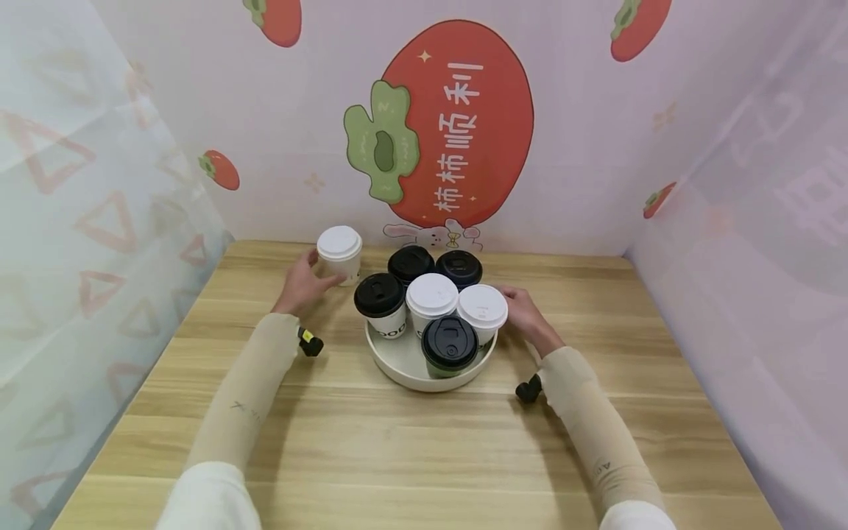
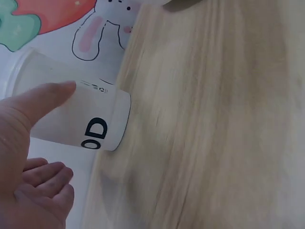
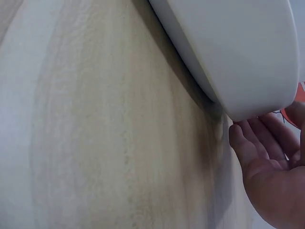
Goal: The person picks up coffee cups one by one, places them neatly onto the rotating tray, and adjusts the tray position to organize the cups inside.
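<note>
A white paper cup with a white lid (image 1: 340, 254) stands on the table left of a round tray. My left hand (image 1: 306, 283) is at this cup, its thumb (image 2: 52, 95) lying straight along the cup's side. The other fingers (image 2: 52, 181) of that hand are loosely bent and show apart from the cup. The round white tray (image 1: 404, 372) carries several lidded cups, among them a black-lidded cup (image 1: 450, 344) in front and a white-lidded cup (image 1: 483, 308) at right. My right hand (image 1: 528, 316) is at the tray's right side, fingertips (image 3: 238, 136) beside its wall; contact is unclear.
The wooden table (image 1: 424, 456) ends at a back wall sheet (image 1: 570, 184) printed with persimmons and a rabbit. Printed sheets hang at left (image 1: 99, 221) and right (image 1: 762, 258). On the tray the cups stand close together, toward its back.
</note>
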`<state>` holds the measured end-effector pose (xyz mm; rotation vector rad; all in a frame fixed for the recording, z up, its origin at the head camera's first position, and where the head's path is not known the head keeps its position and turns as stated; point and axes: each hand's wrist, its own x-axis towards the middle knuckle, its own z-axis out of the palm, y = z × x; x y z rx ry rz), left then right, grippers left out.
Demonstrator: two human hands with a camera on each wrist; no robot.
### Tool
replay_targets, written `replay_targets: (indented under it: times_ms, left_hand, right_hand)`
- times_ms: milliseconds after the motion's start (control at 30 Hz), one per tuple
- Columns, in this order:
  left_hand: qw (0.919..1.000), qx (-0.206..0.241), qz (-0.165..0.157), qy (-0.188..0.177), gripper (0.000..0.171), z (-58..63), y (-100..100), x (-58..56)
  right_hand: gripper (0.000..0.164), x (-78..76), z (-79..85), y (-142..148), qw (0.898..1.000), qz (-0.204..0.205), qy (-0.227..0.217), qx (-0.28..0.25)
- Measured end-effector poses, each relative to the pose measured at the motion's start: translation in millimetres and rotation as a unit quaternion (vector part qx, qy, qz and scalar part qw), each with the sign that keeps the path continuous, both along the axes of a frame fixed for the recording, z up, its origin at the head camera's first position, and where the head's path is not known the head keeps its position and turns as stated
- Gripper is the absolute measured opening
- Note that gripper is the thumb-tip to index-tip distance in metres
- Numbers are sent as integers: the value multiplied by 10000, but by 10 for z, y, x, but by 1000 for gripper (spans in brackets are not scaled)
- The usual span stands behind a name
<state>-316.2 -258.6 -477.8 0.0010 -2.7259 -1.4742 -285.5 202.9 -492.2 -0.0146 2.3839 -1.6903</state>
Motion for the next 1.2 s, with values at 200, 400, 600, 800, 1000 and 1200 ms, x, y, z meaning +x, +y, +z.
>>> replay_targets:
  times_ms: [200,400,600,800,1000,1200]
  left_hand:
    - [9979,548,-107,321,99,-56,94,-167]
    - [9950,761,-258,594,89,-51,159,-177]
    - [9947,721,-171,716,87,-10,149,-101]
    - [9938,600,-81,937,87,121,66,139]
    - [9925,440,100,1139,84,413,-33,560]
    - [9910,493,-58,1247,83,652,24,982]
  right_hand:
    - [46,47,-16,3,10000,14,64,-18]
    - [46,130,-6,34,9997,40,213,128]
    - [45,243,11,72,9997,77,192,93]
    - [45,375,-12,107,9995,-10,-38,-329]
    - [47,446,-15,94,9988,14,-137,-471]
    - [49,498,-1,119,9989,2,-167,-438]
